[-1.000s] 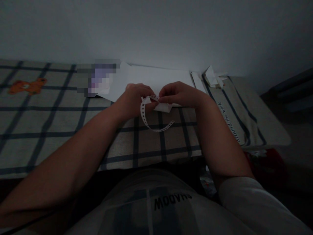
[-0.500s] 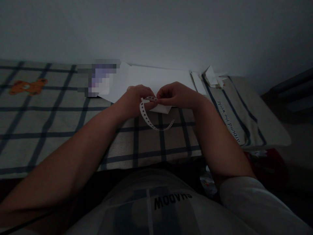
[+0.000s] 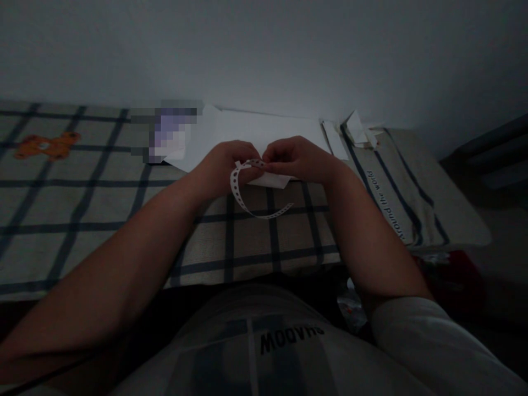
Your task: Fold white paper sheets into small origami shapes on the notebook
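A: Left side of the frame first?

B: Checked cloth [image 3: 82, 209] covered the surface, with an orange bear print [image 3: 45, 146] at far left. A blurred patch sat beside the white sheets [image 3: 264, 129] by the wall.

A: Left hand?

B: Left hand [image 3: 225, 165] was curled shut, fingers folded in, pinching one end of a perforated paper strip [image 3: 239, 192]. The strip looped down from the hand and curved right, its free end lying on the cloth.

A: Right hand?

B: Right hand [image 3: 295, 158] was also curled, fingertips pinching the same strip right where it met the left hand's fingers. Both hands were touching at the tips. A small folded white paper [image 3: 274, 180] sat under them; whether either hand gripped it, can't tell.

A: Further right?

B: Small paper scraps [image 3: 358, 131] near the wall, on a striped cloth with printed lettering [image 3: 385, 203].
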The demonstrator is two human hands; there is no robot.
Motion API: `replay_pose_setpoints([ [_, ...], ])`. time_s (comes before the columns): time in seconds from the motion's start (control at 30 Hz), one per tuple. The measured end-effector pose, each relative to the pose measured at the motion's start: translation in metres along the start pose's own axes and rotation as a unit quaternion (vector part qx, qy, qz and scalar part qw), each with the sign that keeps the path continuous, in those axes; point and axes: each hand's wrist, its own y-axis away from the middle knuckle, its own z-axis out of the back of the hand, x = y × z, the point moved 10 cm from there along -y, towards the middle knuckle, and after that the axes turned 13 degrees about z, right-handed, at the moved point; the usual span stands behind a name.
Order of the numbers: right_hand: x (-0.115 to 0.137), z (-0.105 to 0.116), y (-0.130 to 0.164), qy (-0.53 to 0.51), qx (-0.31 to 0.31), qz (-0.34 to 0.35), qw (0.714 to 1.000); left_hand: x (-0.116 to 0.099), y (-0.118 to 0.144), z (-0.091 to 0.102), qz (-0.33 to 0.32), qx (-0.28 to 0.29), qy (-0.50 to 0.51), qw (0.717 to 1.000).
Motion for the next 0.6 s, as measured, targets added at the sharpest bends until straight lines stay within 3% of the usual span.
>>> replay_pose_setpoints([
  [0.3,0.0013,0.0026,-0.0006,0.005,-0.007,0.018,1.000,0.0025,-0.0004,0.0001,0.026,0.004,-0.014,1.000],
  [0.6,-0.0028,0.0094,0.0048,0.022,-0.027,-0.053,0.998,0.0055,0.0009,0.0034,0.057,-0.029,-0.062,0.996],
])
